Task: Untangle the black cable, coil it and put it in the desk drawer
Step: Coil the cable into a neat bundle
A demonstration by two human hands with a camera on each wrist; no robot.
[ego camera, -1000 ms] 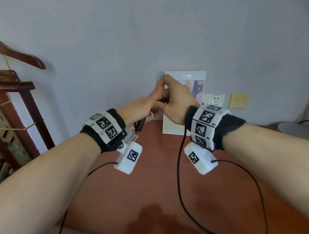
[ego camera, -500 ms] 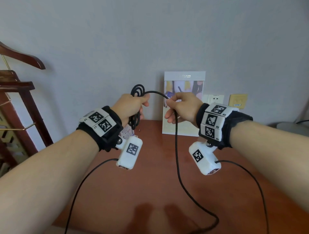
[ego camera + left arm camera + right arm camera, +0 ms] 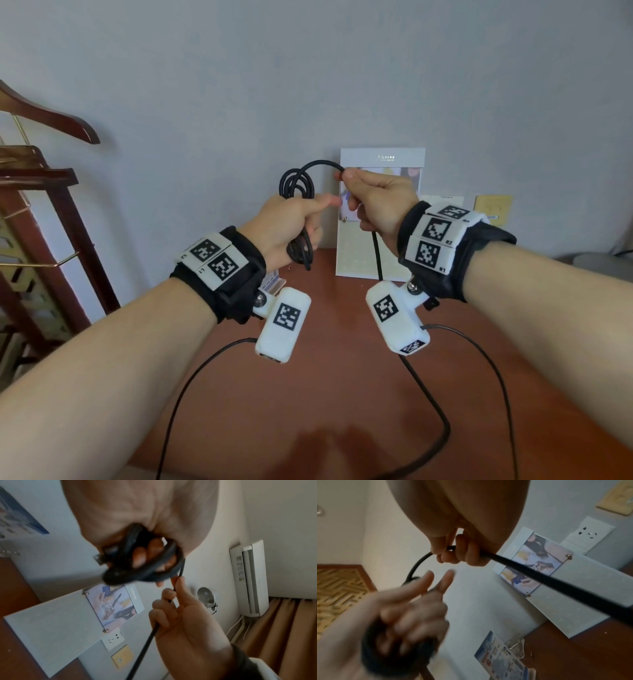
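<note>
My left hand [image 3: 291,219] holds a bundle of loops of the black cable [image 3: 297,185] above the desk, and the loops stick out above and below the fist. In the left wrist view the coil [image 3: 144,566] crosses the curled fingers [image 3: 150,553]. My right hand [image 3: 373,202] pinches the cable where it arcs over from the coil. The free run [image 3: 442,425] hangs down from that hand, bends on the desk and leaves the bottom edge. In the right wrist view the strand [image 3: 556,582] passes through the curled fingers [image 3: 464,553]. No drawer is in view.
A white picture board [image 3: 376,253] leans on the wall behind my hands, beside a white socket [image 3: 442,202] and a yellow wall plate [image 3: 491,209]. A card and a clear clip [image 3: 515,647] lie on the red-brown desk [image 3: 325,394]. A wooden rack [image 3: 41,219] stands at left.
My hands moved apart, drawing out a length of cable, then came back together. The right hand has risen and carried a fresh arc over toward the coil in the left hand.
</note>
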